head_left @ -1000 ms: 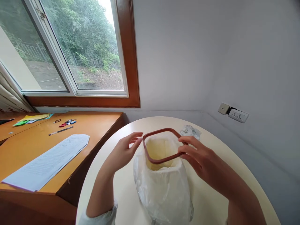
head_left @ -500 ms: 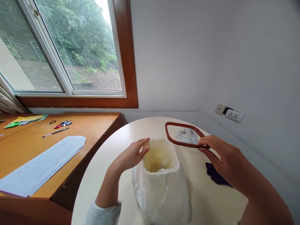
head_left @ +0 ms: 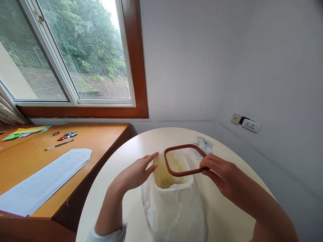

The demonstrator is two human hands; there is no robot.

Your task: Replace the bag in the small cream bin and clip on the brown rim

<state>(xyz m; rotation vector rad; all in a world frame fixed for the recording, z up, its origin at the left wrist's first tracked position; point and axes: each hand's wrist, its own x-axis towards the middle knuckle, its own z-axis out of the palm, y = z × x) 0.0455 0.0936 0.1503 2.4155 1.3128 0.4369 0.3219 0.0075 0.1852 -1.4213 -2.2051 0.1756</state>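
Note:
A trash can (head_left: pixel 176 215) lined with a white plastic bag stands on the round table, its mouth facing up. The bag folds over the edge and hangs down outside. My left hand (head_left: pixel 136 173) is at the left of the mouth, fingers stretched and thumb apart, fingertips at the bag's edge. Between the thumb and fingers of my right hand (head_left: pixel 222 173) is a reddish-brown trash can rim ring (head_left: pixel 178 174), a rounded rectangular frame. The ring hangs tilted above the right part of the mouth. Whether it touches the bag, I cannot tell.
Crumpled clear plastic (head_left: pixel 203 144) lies on the cream round table (head_left: pixel 106 188) at the back. On the wooden desk (head_left: pixel 101 134) to the left are papers (head_left: pixel 50 181), a pen (head_left: pixel 59 145) and keys (head_left: pixel 68 135). A wall socket (head_left: pixel 251 125) is at the right.
My right hand has brought the rim ring left and down, from beside the trash can to over its mouth. My left hand stays at the bag's edge. The dark cloth is now hidden from view.

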